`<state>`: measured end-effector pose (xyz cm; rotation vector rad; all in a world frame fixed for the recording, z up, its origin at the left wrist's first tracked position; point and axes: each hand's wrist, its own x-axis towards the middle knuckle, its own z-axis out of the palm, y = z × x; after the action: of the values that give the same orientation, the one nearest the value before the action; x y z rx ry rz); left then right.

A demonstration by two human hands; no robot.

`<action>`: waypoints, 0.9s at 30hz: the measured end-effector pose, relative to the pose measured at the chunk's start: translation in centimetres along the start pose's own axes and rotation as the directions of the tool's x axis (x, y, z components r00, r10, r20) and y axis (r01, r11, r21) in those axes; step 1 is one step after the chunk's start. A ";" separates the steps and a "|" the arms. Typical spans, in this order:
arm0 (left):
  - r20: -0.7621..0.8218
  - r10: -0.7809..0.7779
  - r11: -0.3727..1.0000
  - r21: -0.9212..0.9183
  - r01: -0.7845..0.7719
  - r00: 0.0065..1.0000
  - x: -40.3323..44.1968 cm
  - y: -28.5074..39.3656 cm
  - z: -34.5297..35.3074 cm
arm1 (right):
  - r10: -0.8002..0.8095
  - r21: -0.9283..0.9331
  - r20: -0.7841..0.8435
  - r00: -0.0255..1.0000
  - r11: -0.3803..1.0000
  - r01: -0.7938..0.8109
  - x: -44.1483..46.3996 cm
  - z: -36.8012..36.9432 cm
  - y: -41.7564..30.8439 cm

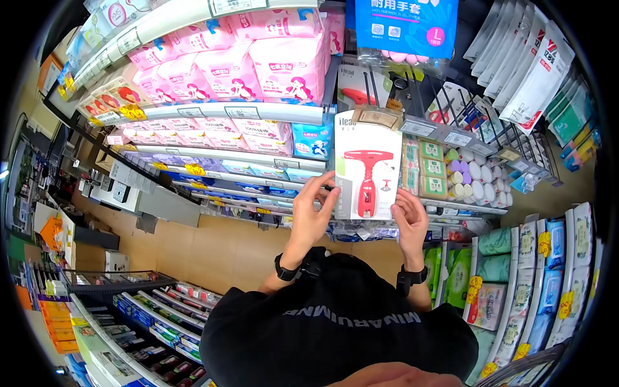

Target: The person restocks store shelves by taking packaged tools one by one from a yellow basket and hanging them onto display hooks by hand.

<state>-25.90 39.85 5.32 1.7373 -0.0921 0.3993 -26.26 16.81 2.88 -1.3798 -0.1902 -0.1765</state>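
Note:
A white card pack (348,203) with a red T-shaped squeegee (367,177) on its front faces me at the hanging rack, roughly upright. My left hand (313,209) pinches the pack's left edge between thumb and fingers. On the opposite edge, my right hand (410,219) has its bent fingers closed at the lower right side. The top of the pack sits behind a price tag holder (378,117) at the front of a hook. Whether the pack still hangs on that hook, I cannot tell.
Pink tissue packs (287,68) fill shelves to the left. A blue household gloves pack (406,26) hangs above. Scissors packs (445,106) and hooks project at right, with white packets (541,77) beyond. Small rolls (474,177) sit below. Shelves of wipes (493,303) stand lower right.

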 end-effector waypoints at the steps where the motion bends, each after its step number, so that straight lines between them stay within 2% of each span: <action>1: -0.001 0.019 1.000 0.015 -0.019 1.000 0.3 -0.1 0.0 | -0.006 0.002 -0.002 1.000 1.000 0.006 0.2 0.2 0.0; 12: 0.004 0.098 0.994 0.046 -0.098 0.995 2.0 0.3 -0.3 | 0.005 -0.058 -0.062 0.998 0.998 -0.009 1.2 0.8 -0.2; 17: 0.017 0.074 0.997 0.033 -0.074 0.997 2.1 0.7 -0.4 | 0.031 -0.072 -0.093 0.995 0.997 -0.037 2.6 1.3 -0.1; 24: 0.010 0.087 0.993 0.083 -0.088 0.996 1.1 0.0 -1.1 | -0.033 -0.048 -0.118 0.992 0.998 0.028 6.5 1.7 1.6; 27: -0.009 0.020 1.000 -0.011 -0.020 1.000 0.4 -0.5 -1.7 | -0.062 -0.040 -0.113 0.992 0.997 0.058 8.3 1.3 3.1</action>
<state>-25.72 41.66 5.21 1.7245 -0.1054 0.4200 -17.56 18.51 2.13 -1.3971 -0.1340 -0.3098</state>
